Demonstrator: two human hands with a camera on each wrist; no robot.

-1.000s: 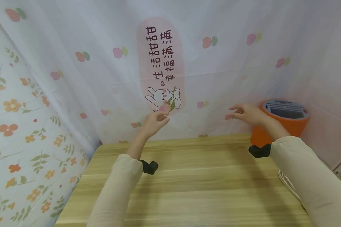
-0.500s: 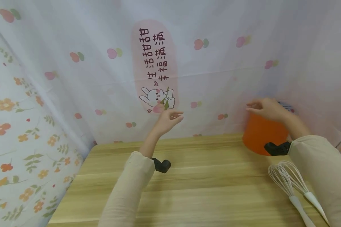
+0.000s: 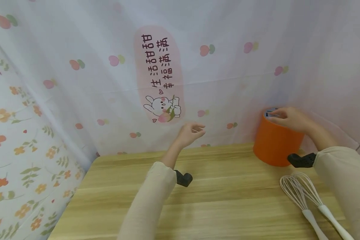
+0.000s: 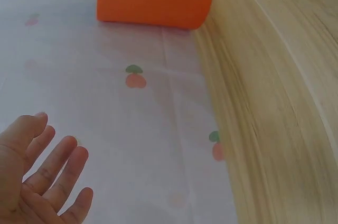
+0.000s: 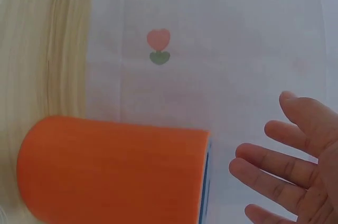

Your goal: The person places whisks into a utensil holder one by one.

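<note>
An orange holder (image 3: 276,145) with a grey-blue slotted top (image 3: 271,112) stands at the back right of the wooden table. Over its top, in the head view, is my right hand (image 3: 291,119); the right wrist view shows the spread fingers (image 5: 272,155) apart from the rim, holding nothing. My left hand (image 3: 190,134) hovers in front of the curtain, left of the holder, its fingers (image 4: 63,174) loosely bent and bare. Two whisks with white handles (image 3: 313,223) lie side by side on the table at the right, partly under the right sleeve in the head view.
A white curtain (image 3: 228,83) printed with fruits and a rabbit hangs behind the table (image 3: 216,190). Flower-patterned cloth (image 3: 27,160) runs along the left side. Black wrist cameras stick out below both hands, the left one (image 3: 183,179) over the tabletop.
Both hands have moved right, the right one from left of the orange holder to over its top. The view has shifted, bringing the whisks out from behind the right sleeve.
</note>
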